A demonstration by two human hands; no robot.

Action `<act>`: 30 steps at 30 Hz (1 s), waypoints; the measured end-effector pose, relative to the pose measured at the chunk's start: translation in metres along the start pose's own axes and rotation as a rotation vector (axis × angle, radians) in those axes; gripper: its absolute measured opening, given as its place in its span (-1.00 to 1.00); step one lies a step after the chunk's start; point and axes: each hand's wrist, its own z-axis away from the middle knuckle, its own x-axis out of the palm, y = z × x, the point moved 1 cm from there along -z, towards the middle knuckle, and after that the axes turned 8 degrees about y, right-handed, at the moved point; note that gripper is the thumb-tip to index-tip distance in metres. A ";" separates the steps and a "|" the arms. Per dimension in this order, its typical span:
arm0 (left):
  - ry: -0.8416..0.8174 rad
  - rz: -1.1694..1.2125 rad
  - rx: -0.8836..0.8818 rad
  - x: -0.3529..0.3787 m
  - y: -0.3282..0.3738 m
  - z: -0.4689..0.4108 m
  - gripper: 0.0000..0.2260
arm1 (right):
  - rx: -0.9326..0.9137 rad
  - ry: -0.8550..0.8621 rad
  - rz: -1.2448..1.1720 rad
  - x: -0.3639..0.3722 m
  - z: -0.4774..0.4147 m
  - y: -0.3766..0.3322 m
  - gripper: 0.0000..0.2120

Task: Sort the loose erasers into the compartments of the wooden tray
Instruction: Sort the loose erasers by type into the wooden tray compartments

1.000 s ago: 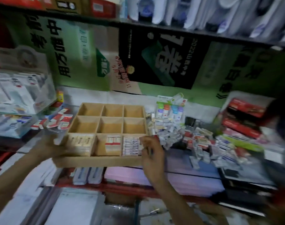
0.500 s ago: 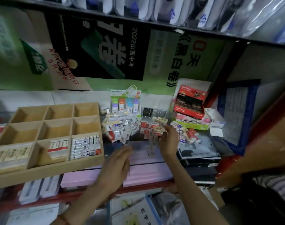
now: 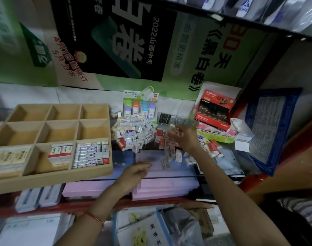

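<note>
Erasers [image 3: 133, 135] near "AIHAO 12035" box [image 3: 221, 137], under "2022" poster [image 3: 116, 41].

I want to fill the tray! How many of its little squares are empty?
6: all three back-row and all three middle-row compartments of the light wooden tray. The front three hold packaged erasers. None is hidden.
</note>
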 end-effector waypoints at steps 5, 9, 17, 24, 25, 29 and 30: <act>-0.011 -0.368 0.079 0.009 0.005 0.004 -0.19 | 0.330 0.104 -0.291 -0.007 -0.030 -0.008 -0.85; 0.015 -0.502 0.115 0.013 0.007 0.007 -0.36 | 0.324 -0.095 0.263 0.005 -0.045 -0.009 -0.66; -0.048 -0.455 0.099 0.010 0.007 0.003 -0.52 | 0.194 -0.307 0.560 0.002 -0.064 -0.010 -0.76; -0.084 -0.375 0.051 0.006 0.010 0.002 -0.52 | 0.379 -0.040 -0.161 -0.017 -0.038 -0.035 -0.76; -0.090 -0.368 0.037 0.006 0.013 0.003 -0.52 | 0.409 -0.045 -0.356 -0.023 -0.023 -0.046 -0.81; -0.079 0.074 -0.197 -0.007 0.028 0.023 -0.58 | 0.474 -0.247 -0.753 -0.030 0.033 -0.088 -0.78; -0.037 0.277 -0.245 -0.015 0.031 0.035 -0.60 | 0.467 -0.284 -0.781 -0.027 0.044 -0.097 -0.78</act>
